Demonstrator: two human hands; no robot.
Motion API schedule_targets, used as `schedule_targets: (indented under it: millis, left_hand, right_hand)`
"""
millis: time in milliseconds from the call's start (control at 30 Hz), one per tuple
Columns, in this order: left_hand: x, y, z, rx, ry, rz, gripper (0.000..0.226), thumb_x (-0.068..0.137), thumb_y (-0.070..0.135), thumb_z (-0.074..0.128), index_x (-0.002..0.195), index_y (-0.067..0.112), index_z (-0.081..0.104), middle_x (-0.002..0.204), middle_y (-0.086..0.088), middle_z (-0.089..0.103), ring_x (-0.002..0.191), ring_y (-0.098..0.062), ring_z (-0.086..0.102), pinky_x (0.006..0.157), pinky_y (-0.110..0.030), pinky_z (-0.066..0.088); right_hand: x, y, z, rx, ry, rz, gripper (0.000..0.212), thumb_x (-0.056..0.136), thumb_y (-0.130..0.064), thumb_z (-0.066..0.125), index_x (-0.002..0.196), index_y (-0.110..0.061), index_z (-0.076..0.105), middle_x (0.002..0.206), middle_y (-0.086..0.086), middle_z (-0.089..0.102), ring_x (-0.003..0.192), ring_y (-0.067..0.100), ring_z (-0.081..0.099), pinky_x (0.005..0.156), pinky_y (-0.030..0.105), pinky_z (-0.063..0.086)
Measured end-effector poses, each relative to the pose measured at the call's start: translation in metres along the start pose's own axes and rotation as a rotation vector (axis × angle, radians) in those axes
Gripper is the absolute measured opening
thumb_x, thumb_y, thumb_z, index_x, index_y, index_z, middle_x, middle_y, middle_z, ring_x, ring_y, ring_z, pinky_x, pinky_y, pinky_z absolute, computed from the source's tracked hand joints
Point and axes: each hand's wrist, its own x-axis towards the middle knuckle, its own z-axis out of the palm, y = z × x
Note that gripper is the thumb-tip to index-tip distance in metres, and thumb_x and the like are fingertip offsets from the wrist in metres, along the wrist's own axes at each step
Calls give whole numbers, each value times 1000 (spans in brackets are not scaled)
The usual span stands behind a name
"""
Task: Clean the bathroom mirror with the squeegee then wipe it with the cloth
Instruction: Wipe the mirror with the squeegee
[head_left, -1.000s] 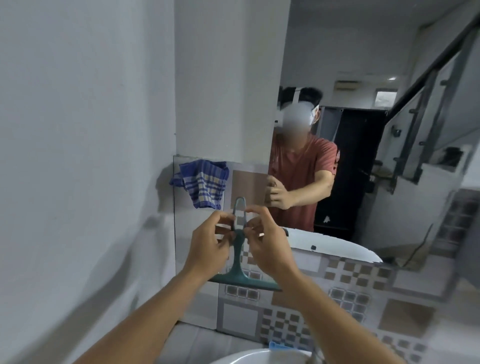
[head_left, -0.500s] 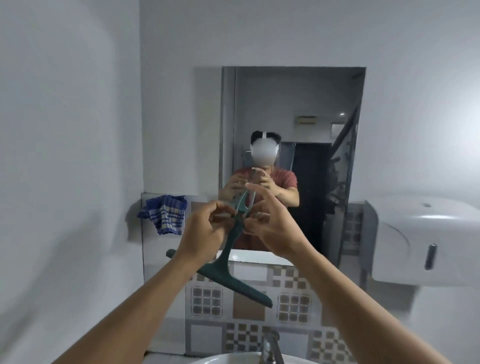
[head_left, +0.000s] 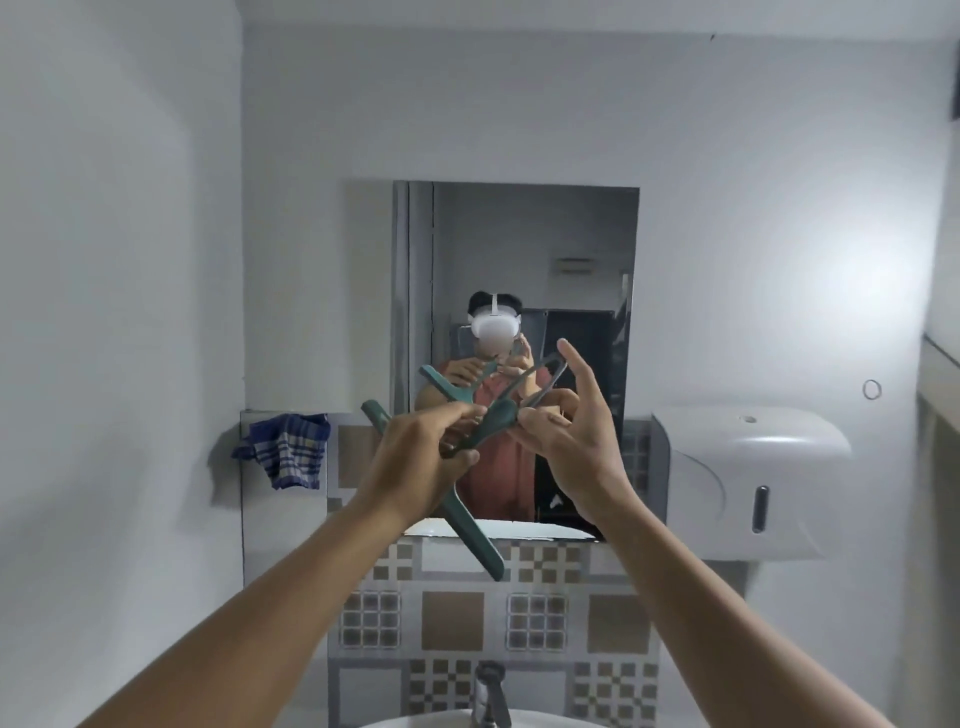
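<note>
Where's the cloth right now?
The checked blue cloth hangs at left of the head view, over the tiled ledge's corner, left of the mirror.

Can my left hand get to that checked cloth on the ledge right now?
Probably not straight away. The left hand is closed on the squeegee, so it would have to let go first. Otherwise the path looks free: the checked cloth hangs on the ledge to its left, with nothing visible between them.

Dim, cool, even light. Soft glare on the wall (head_left: 862, 270) at three o'clock. Slightly blurred throughout, bowed lines at the edges.
</note>
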Motion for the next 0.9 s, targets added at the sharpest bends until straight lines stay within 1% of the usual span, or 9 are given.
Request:
schedule_targets:
  millis: [67,167,233,300,367,467,600,700,900]
  left_hand:
    - [5,2,-2,53,-4,69,58,80,1,79,133,14,63,119,-1,73,100,-10,70,93,-24,56]
    - [15,2,-7,138,-28,150,54,80,-3,78,130,11,64,121,-6,72,102,-14,70,95,-27,56]
    - [23,1,-12,192,-57,210,49,81,-5,76,126,10,67,113,-5,74,93,-14,69,90,-31,59]
    - [31,1,-16,229,-93,267,45,82,-5,74,124,11,68,107,-3,75,84,-10,65,82,-28,59]
    - [41,5,-21,249,-130,314,45,84,-5,71,126,12,67,110,-3,74,85,-8,63,77,-12,51]
    - [57,8,-26,289,-150,383,47,86,-6,69,129,14,66,116,-2,74,91,-8,66,76,-1,40]
    - [74,5,-29,323,-110,436,46,85,-8,70,126,14,68,104,-4,76,84,-9,65,79,-19,53]
    - [77,-5,-27,400,34,439,35,86,-1,74,120,8,71,101,-7,75,88,-19,67,78,-34,60]
    - [35,-67,2,355,286,395,18,97,26,55,100,12,66,92,-4,68,83,-11,57,73,-19,47]
  right_hand:
    - [-1,-2,-7,-125,14,-34,76,91,-5,71,128,-64,41,130,4,62,105,19,72,84,35,63]
    - [3,-6,-20,-470,-22,-102,64,91,-22,74,146,-40,46,150,-2,43,121,9,57,107,40,51]
    - [8,-9,-29,-692,-80,-155,61,90,-30,74,146,-33,50,157,-1,33,136,13,39,116,41,33]
    - [12,-14,-34,-927,-159,-260,58,89,-41,72,143,-34,54,155,0,40,142,22,33,119,53,30]
    - [18,-17,-37,-1094,-230,-348,59,88,-49,68,142,-34,54,140,-1,56,135,26,41,113,64,32]
    - [29,-21,-37,-1242,-256,-474,51,90,-48,68,137,-30,58,120,0,65,116,24,59,106,60,38]
    - [46,-25,-31,-1252,-295,-555,38,95,-36,66,126,-16,57,114,1,63,92,18,60,85,33,48]
    - [63,-24,-24,-1254,-282,-567,42,96,-30,65,135,-18,53,113,2,63,99,22,61,78,26,41]
    - [107,-11,-9,-1237,-124,-521,43,101,-43,53,143,-32,49,101,-6,55,87,15,57,62,30,47]
